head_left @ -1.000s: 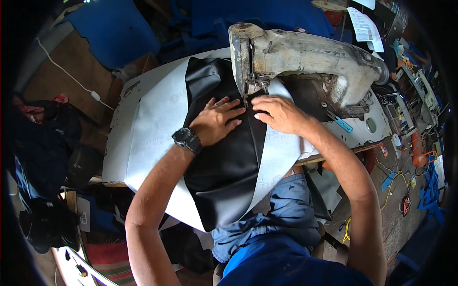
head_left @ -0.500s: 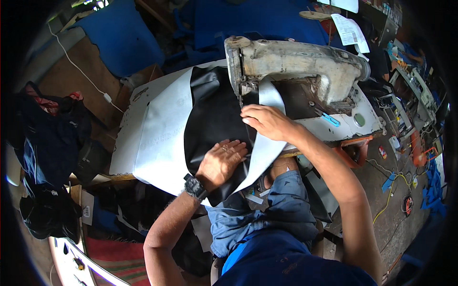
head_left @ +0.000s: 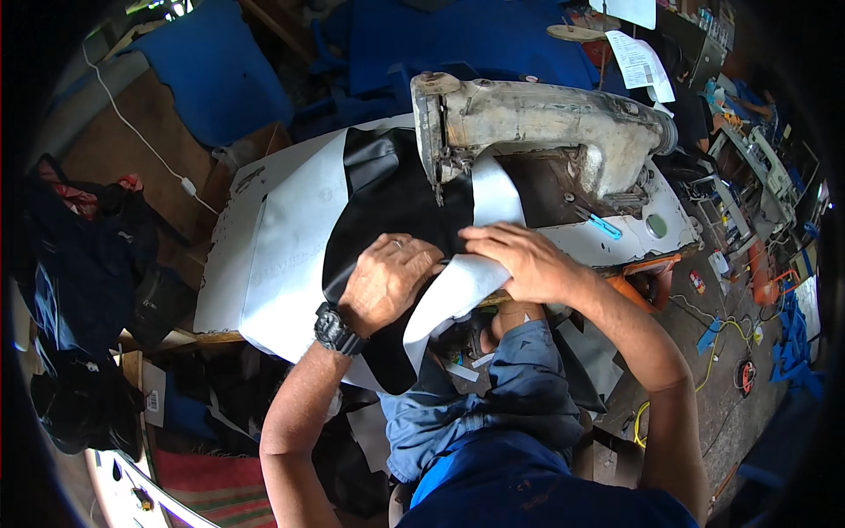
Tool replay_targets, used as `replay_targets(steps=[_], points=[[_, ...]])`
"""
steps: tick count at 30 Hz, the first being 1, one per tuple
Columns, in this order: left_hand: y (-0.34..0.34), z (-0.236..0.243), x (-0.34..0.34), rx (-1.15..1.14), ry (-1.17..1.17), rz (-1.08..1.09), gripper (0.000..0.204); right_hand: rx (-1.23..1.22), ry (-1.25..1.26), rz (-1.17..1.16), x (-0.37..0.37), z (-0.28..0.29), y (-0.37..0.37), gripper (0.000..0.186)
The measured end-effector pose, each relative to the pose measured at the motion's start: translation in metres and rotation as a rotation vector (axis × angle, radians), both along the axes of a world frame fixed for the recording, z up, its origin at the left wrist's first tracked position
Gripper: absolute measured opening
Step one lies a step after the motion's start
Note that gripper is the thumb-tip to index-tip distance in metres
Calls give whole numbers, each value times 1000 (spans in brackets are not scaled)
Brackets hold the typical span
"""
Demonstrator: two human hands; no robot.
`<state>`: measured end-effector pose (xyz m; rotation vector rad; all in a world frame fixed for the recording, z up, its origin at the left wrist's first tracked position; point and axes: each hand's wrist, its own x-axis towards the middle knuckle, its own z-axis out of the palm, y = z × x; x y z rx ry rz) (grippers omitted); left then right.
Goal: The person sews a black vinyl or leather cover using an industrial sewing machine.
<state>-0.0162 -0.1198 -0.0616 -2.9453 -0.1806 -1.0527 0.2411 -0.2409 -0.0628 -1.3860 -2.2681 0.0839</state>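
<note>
Where the table (head_left: 222, 268) ends toward the person, the black leatherette sheet (head_left: 365, 220) spills over the front edge and its lower tip hangs above the knees. Bare tabletop shows along the far left and at the right corner, with some open room between the hands and the sewing machine (head_left: 541, 114). The left hand (head_left: 392, 275) rests on the sheet near that front edge, fingers bent; its thumb is hidden, so I cannot tell whether its grip is closed. The right hand (head_left: 519, 257) has a narrow grip on the sheet's turned-over white margin (head_left: 458, 286), its fingertips just beside the left hand's.

The machine's head and needle area (head_left: 439, 189) stand over the sheet beyond the fingers, blocking the way farther back. To the right, blue-handled thread snips (head_left: 604, 226) and a round disc (head_left: 656, 226) lie on the table, near the right forearm. Dark clothing (head_left: 97, 251) is heaped at far left.

The sheet is smooth with a soft sheen, creased at its upper end and rounded along its left side; matte white backing (head_left: 299, 224) spreads beside it. The machine's curved arm is scuffed and grimy, and the table's white surface is chipped.
</note>
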Motion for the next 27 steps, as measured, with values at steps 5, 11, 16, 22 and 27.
replay_targets(steps=[5, 11, 16, 22, 27], points=[[13, -14, -7, -122, 138, -112, 14, 128, -140, 74, 7, -22, 10, 39], [7, -38, -8, -125, 192, -127, 23, 73, -188, 65, -1, -30, -12, 41], [20, -38, -8, -353, 318, -224, 27, 40, -239, 62, 1, -30, -15, 56], [24, -42, -10, -354, 289, -246, 29, 6, -195, 56, -1, -23, -13, 55], [29, -40, -6, -352, 275, -248, 28, 19, -188, 42, 3, -26, -7, 52]])
